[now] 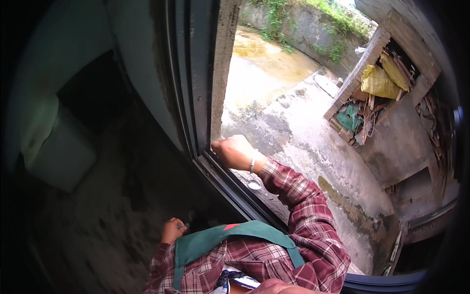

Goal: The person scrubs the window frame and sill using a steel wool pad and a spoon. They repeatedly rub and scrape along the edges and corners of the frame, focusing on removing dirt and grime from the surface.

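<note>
My right hand (235, 151) is curled into a fist at the lower corner of a dark metal window frame (201, 110), beside the rough outer edge of the wall. Whatever may be inside its fingers is hidden. A pale bracelet is on that wrist. Just below the wrist, a small round metal thing (254, 184) with a thin handle-like part lies on the outer sill. Lower down on the dark indoor side, my left hand (173, 230) is closed around a small grey object (182, 226), too small and dim to identify. A green apron (209, 240) covers part of my plaid shirt.
The window track (227, 191) runs diagonally between the dark room and a sunlit concrete yard (286, 128). Indoors at left stands a pale bin-like container (62, 150). Outside at right, a concrete shelf structure (356, 73) holds yellow sacks (380, 82), green cloth (349, 117) and sticks.
</note>
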Action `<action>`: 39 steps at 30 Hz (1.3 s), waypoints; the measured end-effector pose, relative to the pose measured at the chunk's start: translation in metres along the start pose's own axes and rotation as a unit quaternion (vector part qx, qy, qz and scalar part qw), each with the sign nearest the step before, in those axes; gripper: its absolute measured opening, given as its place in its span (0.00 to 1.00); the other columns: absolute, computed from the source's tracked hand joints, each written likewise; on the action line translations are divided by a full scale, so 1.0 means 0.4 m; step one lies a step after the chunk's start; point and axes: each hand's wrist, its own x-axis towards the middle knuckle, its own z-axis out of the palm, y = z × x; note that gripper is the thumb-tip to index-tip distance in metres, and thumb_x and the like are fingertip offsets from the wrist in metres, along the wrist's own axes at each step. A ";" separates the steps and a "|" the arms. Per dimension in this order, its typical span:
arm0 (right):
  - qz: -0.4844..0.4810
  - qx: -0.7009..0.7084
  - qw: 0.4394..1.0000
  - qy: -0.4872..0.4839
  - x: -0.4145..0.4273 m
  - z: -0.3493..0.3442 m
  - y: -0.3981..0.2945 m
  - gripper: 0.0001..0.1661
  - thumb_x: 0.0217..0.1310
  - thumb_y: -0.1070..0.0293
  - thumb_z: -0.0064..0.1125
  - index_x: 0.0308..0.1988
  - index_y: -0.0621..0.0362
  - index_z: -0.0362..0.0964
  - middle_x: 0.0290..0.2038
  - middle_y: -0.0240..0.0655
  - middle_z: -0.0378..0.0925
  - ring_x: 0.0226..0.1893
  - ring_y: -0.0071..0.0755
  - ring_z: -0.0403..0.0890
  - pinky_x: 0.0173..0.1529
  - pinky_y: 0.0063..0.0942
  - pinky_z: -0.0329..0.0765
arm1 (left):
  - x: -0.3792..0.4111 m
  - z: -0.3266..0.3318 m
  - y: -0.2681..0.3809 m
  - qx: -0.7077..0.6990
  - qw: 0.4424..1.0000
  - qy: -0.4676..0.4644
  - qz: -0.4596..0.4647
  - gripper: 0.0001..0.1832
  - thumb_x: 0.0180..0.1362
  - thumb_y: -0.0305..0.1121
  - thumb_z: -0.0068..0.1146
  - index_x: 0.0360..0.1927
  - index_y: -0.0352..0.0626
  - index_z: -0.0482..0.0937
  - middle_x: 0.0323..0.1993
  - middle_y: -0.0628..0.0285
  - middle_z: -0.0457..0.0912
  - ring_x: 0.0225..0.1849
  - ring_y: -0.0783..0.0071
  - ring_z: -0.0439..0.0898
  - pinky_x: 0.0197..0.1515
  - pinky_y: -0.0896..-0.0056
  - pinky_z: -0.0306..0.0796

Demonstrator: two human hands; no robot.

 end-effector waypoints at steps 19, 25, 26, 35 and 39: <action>-0.041 0.032 0.999 -0.007 0.000 0.007 0.014 0.06 0.55 0.68 0.53 0.33 0.57 0.72 0.24 0.47 0.78 0.30 0.56 0.82 0.35 0.47 0.78 | 0.001 0.006 0.003 0.024 0.999 -0.021 0.000 0.08 0.45 0.31 0.71 0.26 0.42 0.82 0.32 0.54 0.80 0.35 0.52 0.82 0.37 0.57 0.76; -0.060 0.036 0.997 -0.006 -0.007 0.026 0.020 0.07 0.56 0.68 0.52 0.34 0.58 0.72 0.24 0.47 0.78 0.30 0.55 0.82 0.34 0.47 0.78 | 0.004 0.001 0.010 0.037 0.999 0.001 0.025 0.09 0.44 0.31 0.71 0.26 0.41 0.81 0.31 0.54 0.80 0.34 0.51 0.82 0.37 0.57 0.76; -0.069 0.032 0.997 -0.022 -0.008 -0.010 0.005 0.07 0.57 0.68 0.51 0.33 0.59 0.72 0.23 0.47 0.78 0.29 0.55 0.82 0.34 0.47 0.78 | 0.000 -0.001 -0.001 0.035 0.999 0.001 0.015 0.09 0.44 0.31 0.71 0.26 0.41 0.81 0.31 0.54 0.80 0.34 0.51 0.82 0.37 0.57 0.75; -0.032 0.039 0.999 0.006 -0.004 0.031 0.005 0.08 0.58 0.67 0.51 0.35 0.59 0.71 0.22 0.47 0.78 0.27 0.56 0.82 0.33 0.48 0.77 | 0.002 0.018 -0.008 0.014 1.000 -0.011 0.015 0.09 0.45 0.31 0.71 0.26 0.42 0.81 0.31 0.54 0.79 0.35 0.51 0.82 0.38 0.57 0.75; -0.007 0.010 1.000 0.001 0.008 -0.013 -0.015 0.07 0.58 0.67 0.51 0.34 0.58 0.71 0.21 0.46 0.78 0.27 0.56 0.82 0.33 0.49 0.77 | 0.003 0.028 -0.033 0.002 1.000 -0.023 0.002 0.08 0.45 0.31 0.70 0.26 0.42 0.81 0.31 0.53 0.79 0.36 0.52 0.81 0.38 0.56 0.75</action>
